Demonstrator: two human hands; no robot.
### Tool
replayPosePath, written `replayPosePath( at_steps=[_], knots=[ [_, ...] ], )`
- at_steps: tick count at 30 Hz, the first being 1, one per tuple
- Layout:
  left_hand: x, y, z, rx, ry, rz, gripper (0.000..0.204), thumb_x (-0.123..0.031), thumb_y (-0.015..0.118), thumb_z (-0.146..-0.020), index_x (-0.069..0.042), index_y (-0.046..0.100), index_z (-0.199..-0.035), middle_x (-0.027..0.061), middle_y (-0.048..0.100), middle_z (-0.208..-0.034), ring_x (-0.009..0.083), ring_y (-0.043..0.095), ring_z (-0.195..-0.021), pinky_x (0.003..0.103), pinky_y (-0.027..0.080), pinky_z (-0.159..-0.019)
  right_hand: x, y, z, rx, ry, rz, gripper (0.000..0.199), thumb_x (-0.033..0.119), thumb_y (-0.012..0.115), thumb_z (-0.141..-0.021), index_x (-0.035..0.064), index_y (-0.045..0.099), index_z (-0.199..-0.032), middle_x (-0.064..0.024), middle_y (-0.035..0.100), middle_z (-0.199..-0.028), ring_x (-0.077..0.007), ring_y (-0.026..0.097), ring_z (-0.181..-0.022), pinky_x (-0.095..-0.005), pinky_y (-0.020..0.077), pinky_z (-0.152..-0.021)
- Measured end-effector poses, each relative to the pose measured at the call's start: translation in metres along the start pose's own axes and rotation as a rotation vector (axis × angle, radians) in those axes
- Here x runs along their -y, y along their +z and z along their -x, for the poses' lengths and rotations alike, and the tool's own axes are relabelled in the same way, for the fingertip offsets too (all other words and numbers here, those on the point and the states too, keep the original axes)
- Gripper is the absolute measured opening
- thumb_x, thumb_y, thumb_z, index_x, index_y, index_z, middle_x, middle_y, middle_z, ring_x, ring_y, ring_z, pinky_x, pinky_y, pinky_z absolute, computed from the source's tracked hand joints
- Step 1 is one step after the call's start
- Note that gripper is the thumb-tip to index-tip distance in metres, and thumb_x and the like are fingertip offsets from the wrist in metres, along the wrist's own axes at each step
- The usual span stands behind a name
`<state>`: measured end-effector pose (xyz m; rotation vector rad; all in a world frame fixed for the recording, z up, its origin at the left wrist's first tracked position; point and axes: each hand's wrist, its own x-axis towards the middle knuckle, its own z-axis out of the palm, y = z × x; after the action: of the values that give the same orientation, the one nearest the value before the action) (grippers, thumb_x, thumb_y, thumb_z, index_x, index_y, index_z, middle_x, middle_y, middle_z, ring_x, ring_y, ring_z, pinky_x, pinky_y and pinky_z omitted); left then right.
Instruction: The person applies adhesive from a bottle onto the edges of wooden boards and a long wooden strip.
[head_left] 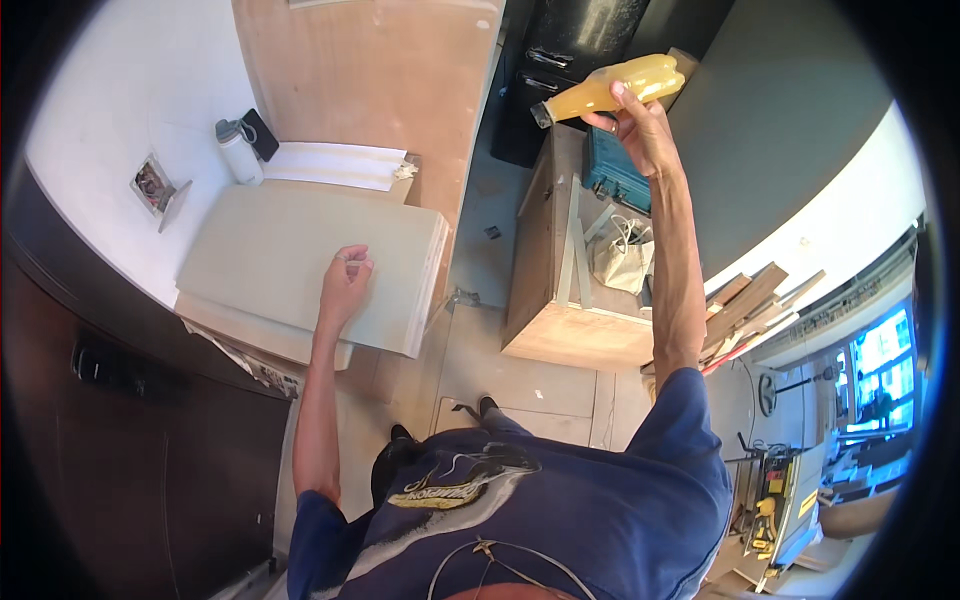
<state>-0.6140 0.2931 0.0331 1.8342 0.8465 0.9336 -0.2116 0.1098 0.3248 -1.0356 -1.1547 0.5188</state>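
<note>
Raised at the upper right, my right hand (637, 132) is closed around a clear plastic bottle (650, 74) of yellow liquid. The bottle lies almost on its side, its capped neck pointing left and slightly down. My left hand (346, 282) is over a stack of pale boards (270, 250), with its fingers curled in. Whatever those fingers may hold is too small to make out. Behind the boards, a white drink flask (240, 155) stands beside a dark phone-like slab (261, 135) leaning on the wall.
A wooden cabinet (540, 300) to the right carries a teal case (617, 170) and a cream bag (625, 258). Wood offcuts (750, 298) lean farther right. An open wall box (153, 185) is at the left, above a dark panel (150, 450). A tall wooden panel (370, 80) stands behind.
</note>
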Motion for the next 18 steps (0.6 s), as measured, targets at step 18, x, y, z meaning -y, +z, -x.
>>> replayPosePath(
  at_steps=[18],
  knots=[
    [0.067, -0.051, -0.077, -0.021, 0.308, -0.364, 0.023, -0.010, 0.066, -0.091, -0.003, 0.064, -0.114, 0.0184, 0.064, -0.117, 0.0378, 0.062, -0.107, 0.047, 0.050, -0.096, -0.055, 0.064, 0.018, -0.105, 0.160, -0.147, 0.055, 0.036, 0.074, -0.097, -0.0066, 0.058, -0.128, -0.0180, 0.068, -0.121, -0.0292, 0.070, -0.112, -0.0441, 0.0651, -0.092]
  ],
)
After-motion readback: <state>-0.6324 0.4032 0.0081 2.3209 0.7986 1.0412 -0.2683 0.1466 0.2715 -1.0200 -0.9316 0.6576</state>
